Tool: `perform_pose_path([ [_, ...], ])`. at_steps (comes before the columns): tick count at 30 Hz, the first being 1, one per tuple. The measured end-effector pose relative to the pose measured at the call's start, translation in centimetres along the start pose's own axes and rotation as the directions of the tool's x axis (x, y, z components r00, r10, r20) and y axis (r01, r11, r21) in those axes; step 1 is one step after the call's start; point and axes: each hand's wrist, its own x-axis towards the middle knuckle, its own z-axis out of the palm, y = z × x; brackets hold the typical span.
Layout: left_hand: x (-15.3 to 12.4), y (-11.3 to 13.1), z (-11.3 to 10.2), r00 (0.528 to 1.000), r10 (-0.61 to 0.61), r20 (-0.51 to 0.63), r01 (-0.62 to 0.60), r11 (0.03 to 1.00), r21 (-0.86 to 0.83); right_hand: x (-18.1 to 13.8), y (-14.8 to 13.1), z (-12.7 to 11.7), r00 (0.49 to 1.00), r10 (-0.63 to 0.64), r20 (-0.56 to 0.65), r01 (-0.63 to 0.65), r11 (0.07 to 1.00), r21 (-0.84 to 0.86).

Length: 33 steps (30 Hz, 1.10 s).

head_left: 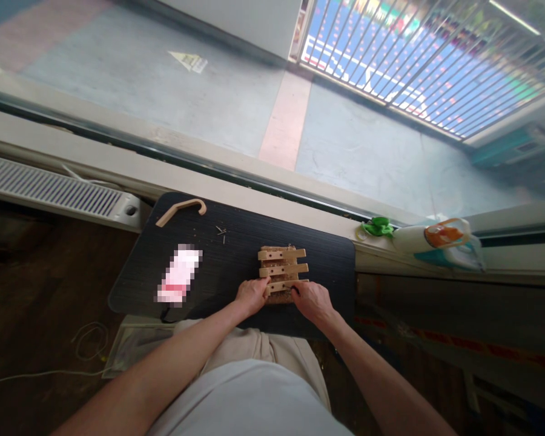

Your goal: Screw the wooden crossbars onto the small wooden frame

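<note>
A rough brown board lies on the dark table, with three pale wooden pieces across it, each with dark holes. The top piece and the middle piece lie above the lowest wooden piece. My left hand is closed on the left end of that lowest piece. At its right half, my right hand is closed around a thin dark tool, whose tip points toward a hole in the wood. My fingers hide most of the tool, so its kind is unclear.
On the black table lie a hooked wooden piece, several small screws and a blurred-out phone-like object. A radiator stands left. A green item and a white bottle are on the sill.
</note>
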Motion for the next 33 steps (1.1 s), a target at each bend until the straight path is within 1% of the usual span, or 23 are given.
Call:
perform_pose_path([
  [3,0.0,0.1,-0.1,1.0,-0.004,0.0,0.004,1.0,0.0,0.0,-0.1,0.0,1.0,0.005,0.007,-0.005,1.0,-0.009],
  [9,-0.1,0.3,-0.6,0.999,-0.029,0.038,0.029,1.0,-0.006,0.1,-0.1,0.1,1.0,0.007,-0.009,-0.007,1.0,-0.013],
  [12,-0.2,0.4,-0.7,0.999,-0.027,0.039,0.027,1.0,-0.002,0.1,-0.8,0.3,0.999,-0.045,-0.012,0.044,0.998,-0.049],
  [15,-0.2,0.4,-0.8,0.999,-0.03,0.039,0.03,1.0,-0.007,0.0,-2.1,0.6,0.993,-0.113,0.031,0.116,0.988,-0.106],
  [19,-0.2,0.4,-0.8,0.998,-0.038,0.055,0.038,0.999,-0.012,-0.1,-3.3,0.8,0.988,-0.135,0.069,0.142,0.982,-0.123],
  [21,-0.2,0.4,-0.7,0.999,-0.027,0.047,0.028,0.999,-0.016,0.0,-3.0,0.8,0.993,-0.102,0.051,0.106,0.991,-0.087],
  [24,-0.1,0.3,-0.6,0.999,-0.026,0.041,0.027,0.999,-0.018,0.4,-1.9,0.6,0.999,0.017,0.033,-0.018,1.0,0.015],
  [28,-0.1,0.3,-0.6,0.999,-0.025,0.033,0.025,1.0,-0.003,1.2,-1.4,0.4,0.983,0.145,0.115,-0.157,0.982,0.107],
  [31,-0.1,0.3,-0.6,1.0,-0.019,0.024,0.019,1.0,0.0,1.5,-2.0,-0.1,0.976,0.178,0.126,-0.19,0.978,0.086],
  [33,-0.1,0.3,-0.6,1.0,-0.021,0.023,0.021,1.0,-0.01,1.4,-2.2,-0.6,0.984,0.139,0.109,-0.147,0.987,0.061],
])
